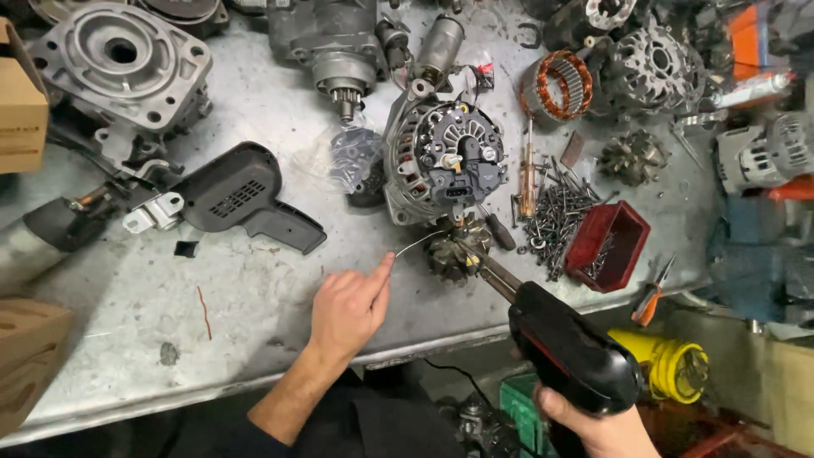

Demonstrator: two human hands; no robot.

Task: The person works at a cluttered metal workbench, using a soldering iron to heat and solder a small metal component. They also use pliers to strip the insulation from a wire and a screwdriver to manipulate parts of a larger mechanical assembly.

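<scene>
An alternator (pixel 441 161) with a black rear cover stands mid-bench, resting against a rotor (pixel 456 253) below it. My left hand (pixel 349 307) pinches a thin solder wire (pixel 417 242) whose tip reaches toward the alternator's lower edge. My right hand (pixel 593 424) grips a black soldering gun (pixel 568 352); its metal tip (pixel 475 254) points up-left at the same spot beside the rotor.
A second black soldering gun (pixel 242 199) lies left. Screws and bolts (pixel 555 216), a screwdriver (pixel 527 174) and a red tray (pixel 606 244) sit right. Around them are a copper stator (pixel 557 83), starter parts (pixel 343 51), a housing (pixel 123 64), cardboard boxes (pixel 21 102) and orange pliers (pixel 651 297) at the bench edge.
</scene>
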